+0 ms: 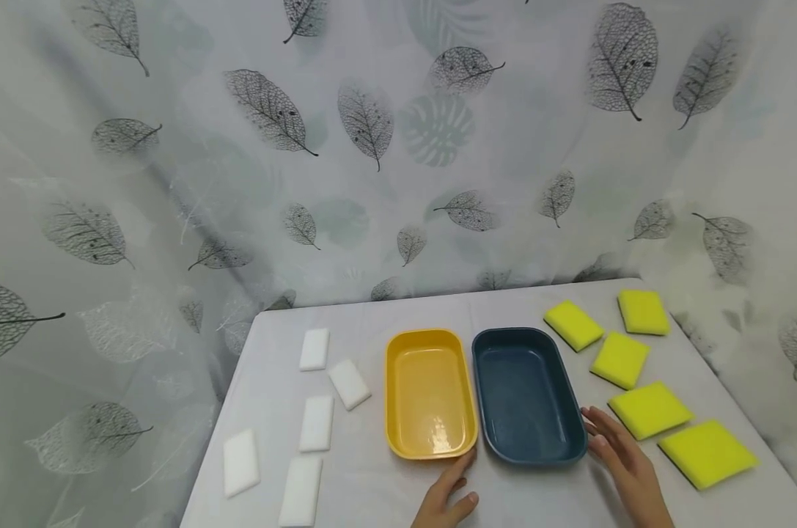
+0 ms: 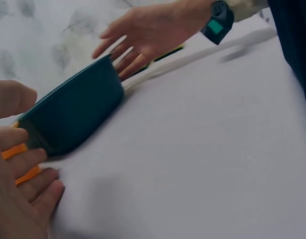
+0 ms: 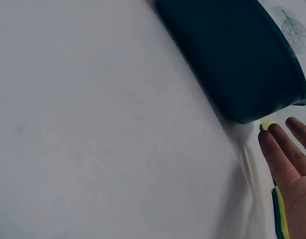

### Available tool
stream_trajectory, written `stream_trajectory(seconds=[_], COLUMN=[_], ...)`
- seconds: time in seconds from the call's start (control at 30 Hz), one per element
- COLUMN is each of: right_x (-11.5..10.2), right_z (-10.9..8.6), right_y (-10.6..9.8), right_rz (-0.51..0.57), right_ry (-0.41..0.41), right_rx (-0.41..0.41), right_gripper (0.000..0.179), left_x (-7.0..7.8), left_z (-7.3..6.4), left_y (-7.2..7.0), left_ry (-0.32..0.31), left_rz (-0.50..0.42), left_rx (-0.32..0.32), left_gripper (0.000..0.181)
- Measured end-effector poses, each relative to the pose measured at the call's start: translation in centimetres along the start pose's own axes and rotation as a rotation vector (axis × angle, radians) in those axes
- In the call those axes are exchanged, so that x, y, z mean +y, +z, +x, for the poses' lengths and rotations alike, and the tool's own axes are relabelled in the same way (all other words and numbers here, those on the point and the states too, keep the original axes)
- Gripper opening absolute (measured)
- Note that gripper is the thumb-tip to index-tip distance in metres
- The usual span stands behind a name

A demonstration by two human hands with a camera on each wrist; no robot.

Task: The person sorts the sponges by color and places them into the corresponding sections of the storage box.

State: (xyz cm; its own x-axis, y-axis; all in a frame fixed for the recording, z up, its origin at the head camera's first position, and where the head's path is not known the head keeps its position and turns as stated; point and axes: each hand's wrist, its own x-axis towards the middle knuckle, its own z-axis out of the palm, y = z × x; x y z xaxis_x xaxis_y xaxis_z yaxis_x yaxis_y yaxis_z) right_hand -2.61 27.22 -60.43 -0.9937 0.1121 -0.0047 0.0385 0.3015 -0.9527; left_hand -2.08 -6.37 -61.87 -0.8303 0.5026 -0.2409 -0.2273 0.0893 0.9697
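Note:
A yellow rectangular dish (image 1: 431,396) and a dark blue dish (image 1: 529,396) stand side by side on the white table, with nothing in either. My left hand (image 1: 446,493) is at the near end of the yellow dish, its fingers extended toward the dish's near right corner; whether they touch it I cannot tell. To the right of the blue dish, my right hand (image 1: 625,466) has its fingers spread loosely by the near right corner and holds nothing. In the left wrist view the right hand (image 2: 153,30) reaches beside the blue dish's end (image 2: 78,107).
Several white sponge blocks (image 1: 316,424) lie scattered left of the dishes. Several yellow sponges (image 1: 650,409) with dark undersides lie to the right, close to the right hand. A leaf-patterned curtain (image 1: 372,183) hangs behind the table's far edge.

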Motion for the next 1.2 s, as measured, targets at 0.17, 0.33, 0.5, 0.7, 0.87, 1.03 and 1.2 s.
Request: stream_trajectory(seconds=[0.17, 0.33, 0.5, 0.7, 0.87, 1.03, 1.2], right_x=[-0.1, -0.2, 0.0, 0.2, 0.0, 0.0, 0.0], right_z=[0.0, 0.0, -0.1, 0.0, 0.0, 0.0, 0.0], right_y=[0.6, 1.0, 1.2, 1.2, 1.2, 1.3, 1.3], right_rz=[-0.050, -0.079, -0.074, -0.071, -0.078, -0.073, -0.076], right_ry=[0.118, 0.193, 0.211, 0.208, 0.216, 0.217, 0.217], right_rx=[-0.015, -0.022, -0.016, -0.010, -0.002, -0.004, 0.003], right_gripper=[0.061, 0.068, 0.069, 0.069, 0.069, 0.070, 0.069], left_x=[0.1, 0.8, 1.0, 1.3, 2.4, 3.3, 4.2], left_z=[1.2, 2.1, 2.4, 3.1, 3.5, 4.1, 4.5], left_y=[1.4, 2.4, 3.0, 3.1, 3.6, 4.3, 4.6], left_ry=[0.012, -0.058, -0.029, 0.106, 0.062, -0.065, -0.122], left_rz=[0.041, 0.045, 0.067, -0.005, -0.229, -0.395, -0.535], left_rx=[0.007, 0.083, 0.130, 0.174, 0.255, 0.343, 0.393], left_gripper=[0.064, 0.066, 0.068, 0.066, 0.059, 0.056, 0.053])
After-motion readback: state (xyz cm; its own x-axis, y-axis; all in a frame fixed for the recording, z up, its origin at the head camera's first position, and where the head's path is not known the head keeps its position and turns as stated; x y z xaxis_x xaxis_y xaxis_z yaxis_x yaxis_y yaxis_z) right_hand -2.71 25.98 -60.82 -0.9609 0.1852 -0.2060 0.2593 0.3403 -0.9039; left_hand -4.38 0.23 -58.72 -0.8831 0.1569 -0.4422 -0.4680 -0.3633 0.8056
